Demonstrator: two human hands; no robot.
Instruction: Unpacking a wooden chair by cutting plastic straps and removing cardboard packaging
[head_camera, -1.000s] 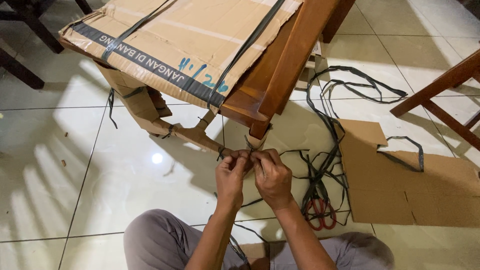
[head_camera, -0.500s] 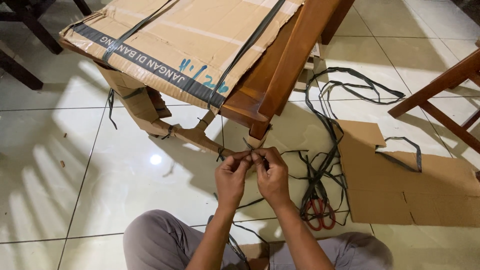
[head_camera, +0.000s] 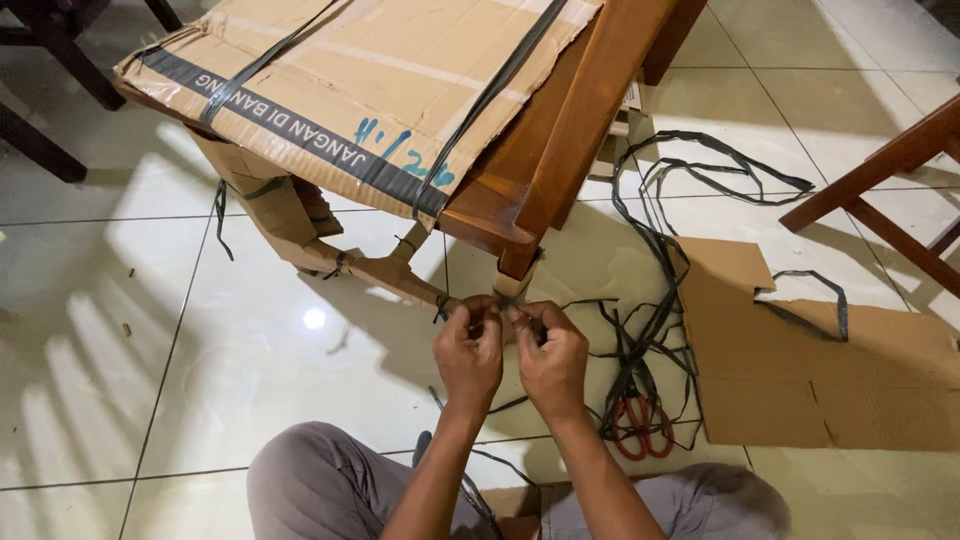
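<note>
The tiled floor (head_camera: 200, 400) is pale and glossy and carries everything here. Across the top of the view stands a wooden furniture piece (head_camera: 580, 110) of reddish-brown timber, one leg ending just above the hands. Over most of it lies a large brown cardboard wrap (head_camera: 380, 70), bound by dark plastic straps (head_camera: 490, 95); a grey printed band runs along the wrap's near edge, and beside it, towards the wood, sits a blue handwritten mark. More cardboard is folded round the lower rail (head_camera: 380, 268) beneath, tied with short dark bands. To the right, flat on the floor, lies a loose cardboard sheet (head_camera: 830, 380) with a strap loop on it. Between that sheet and the furniture leg a tangle of cut dark straps (head_camera: 650, 240) trails over the tiles. At the right edge a second wooden frame (head_camera: 880, 170) slants in, and dark furniture legs (head_camera: 40, 140) show in the far left corner. The person's grey-trousered knees (head_camera: 320, 480) fill the near edge. A pair of red-handled scissors (head_camera: 640, 428) rests among the straps, near the right wrist. The left hand (head_camera: 470, 352) and right hand (head_camera: 552, 355) sit side by side, touching, fingertips bent inwards and pinching a dark strap knot (head_camera: 497, 312) at the foot of the wrapped leg, where the cardboard rail meets it
</note>
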